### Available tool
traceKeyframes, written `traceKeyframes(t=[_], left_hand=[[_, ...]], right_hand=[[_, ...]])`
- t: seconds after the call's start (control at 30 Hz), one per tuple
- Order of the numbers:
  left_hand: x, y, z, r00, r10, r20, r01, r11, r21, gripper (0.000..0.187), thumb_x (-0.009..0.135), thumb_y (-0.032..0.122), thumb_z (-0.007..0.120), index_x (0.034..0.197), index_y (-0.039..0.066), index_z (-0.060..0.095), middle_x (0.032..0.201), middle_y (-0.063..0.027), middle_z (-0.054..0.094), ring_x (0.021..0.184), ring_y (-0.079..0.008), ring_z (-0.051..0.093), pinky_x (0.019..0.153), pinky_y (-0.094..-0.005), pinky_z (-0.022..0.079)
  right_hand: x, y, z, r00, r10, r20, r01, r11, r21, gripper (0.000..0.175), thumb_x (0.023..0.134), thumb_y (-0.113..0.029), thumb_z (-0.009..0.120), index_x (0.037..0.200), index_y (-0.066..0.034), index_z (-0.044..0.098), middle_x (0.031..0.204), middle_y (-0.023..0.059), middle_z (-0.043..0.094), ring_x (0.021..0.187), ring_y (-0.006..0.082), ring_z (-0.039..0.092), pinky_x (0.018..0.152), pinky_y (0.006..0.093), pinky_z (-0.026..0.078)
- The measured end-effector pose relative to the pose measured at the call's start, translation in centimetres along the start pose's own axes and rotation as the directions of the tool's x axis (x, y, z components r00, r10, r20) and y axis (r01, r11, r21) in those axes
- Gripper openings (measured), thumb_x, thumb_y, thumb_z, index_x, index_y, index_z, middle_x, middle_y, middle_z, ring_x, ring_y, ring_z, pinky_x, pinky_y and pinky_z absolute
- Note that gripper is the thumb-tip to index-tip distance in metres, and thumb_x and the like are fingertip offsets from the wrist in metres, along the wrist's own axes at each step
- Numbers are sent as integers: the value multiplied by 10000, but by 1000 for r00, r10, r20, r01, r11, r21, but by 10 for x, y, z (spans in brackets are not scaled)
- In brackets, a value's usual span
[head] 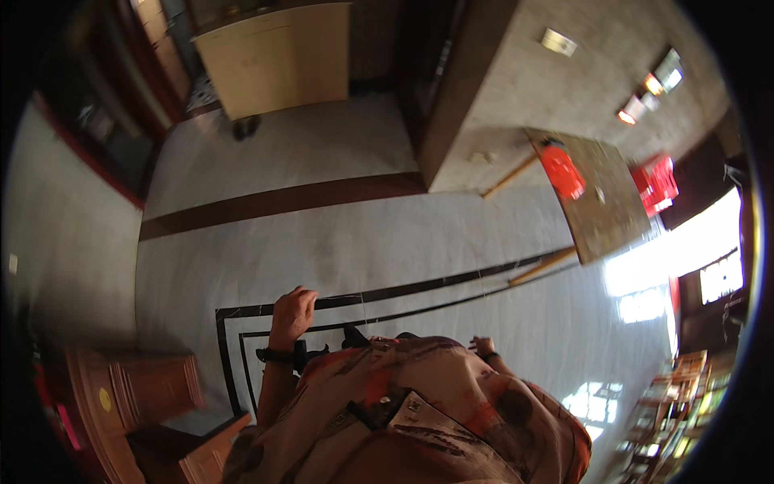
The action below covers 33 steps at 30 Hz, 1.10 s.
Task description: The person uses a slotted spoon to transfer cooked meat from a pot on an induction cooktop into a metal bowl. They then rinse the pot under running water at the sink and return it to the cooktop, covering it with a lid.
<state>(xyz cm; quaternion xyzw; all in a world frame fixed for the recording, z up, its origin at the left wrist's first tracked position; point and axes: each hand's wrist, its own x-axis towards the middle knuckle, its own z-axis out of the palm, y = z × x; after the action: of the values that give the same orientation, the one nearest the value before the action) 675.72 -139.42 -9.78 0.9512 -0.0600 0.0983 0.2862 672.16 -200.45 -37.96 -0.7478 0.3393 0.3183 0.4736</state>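
Observation:
My left hand (294, 311) is held out over the pale tiled floor (363, 242), fingers loosely curled, with nothing visible in it; a dark band circles the wrist. My right hand (482, 345) hangs low beside the patterned shirt (423, 387), partly hidden by it, its fingers somewhat apart and no object seen in it. A dark band shows at that wrist too. Neither hand touches any furniture. Dark footwear (354, 336) shows just beyond the shirt front.
A wooden table (604, 212) at the right bears a red plastic bag (562, 172). Behind it is a red plastic stool or chair (656, 181). A pale cabinet (278, 66) stands ahead, brown wooden furniture (157, 387) at lower left, and cluttered shelving (665, 411) at lower right.

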Motion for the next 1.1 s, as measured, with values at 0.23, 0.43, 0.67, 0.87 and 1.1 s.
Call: traceKeyframes(t=[0.23, 0.43, 0.67, 0.87, 1.1], left_hand=[[55, -62, -20, 997, -19, 72, 21, 1000, -19, 192, 877, 34, 556, 1023, 60, 679, 925, -135, 675, 829, -350, 647, 744, -431, 533], [71, -132, -25, 989, -144, 47, 143, 990, 16, 260, 842, 2, 512, 1015, 75, 692, 947, -117, 671, 844, -344, 645, 754, -441, 528], [126, -194, -93, 930, -368, 21, 363, 925, 113, 321, 792, -10, 509, 1009, 100, 718, 941, -108, 670, 813, -336, 656, 748, -446, 531], [174, -256, -139, 857, -507, -91, 516, 841, 163, 331, 797, -17, 529, 1030, 115, 722, 917, -118, 671, 812, -335, 659, 725, -430, 538], [196, -346, -156, 774, -630, -63, 630, 757, 172, 350, 795, -27, 495, 1021, 112, 723, 964, -104, 708, 865, -285, 692, 753, -391, 561]], right_hand=[[65, -35, 77, 986, 105, 130, -113, 992, 57, 363, 895, -245, 554, 1115, 26, 656, 933, 208, 705, 731, 342, 682, 618, 456, 575], [144, -168, 148, 945, 217, 245, -230, 973, 23, 373, 920, -280, 551, 1140, 2, 657, 919, 208, 704, 738, 343, 689, 621, 439, 587], [205, -381, 249, 973, 34, 228, 15, 978, -207, 292, 934, -209, 560, 1129, -13, 656, 938, 187, 716, 684, 297, 703, 504, 412, 570], [230, -668, 376, 729, -252, 636, 351, 936, -32, 378, 903, -202, 617, 1226, -39, 508, 817, 139, 660, 609, 285, 620, 513, 438, 519], [22, -1034, 523, -240, -961, 140, 960, -256, -112, 831, 864, -66, 593, 1556, -80, 133, 827, 155, 665, 666, 391, 628, 603, 463, 517]])
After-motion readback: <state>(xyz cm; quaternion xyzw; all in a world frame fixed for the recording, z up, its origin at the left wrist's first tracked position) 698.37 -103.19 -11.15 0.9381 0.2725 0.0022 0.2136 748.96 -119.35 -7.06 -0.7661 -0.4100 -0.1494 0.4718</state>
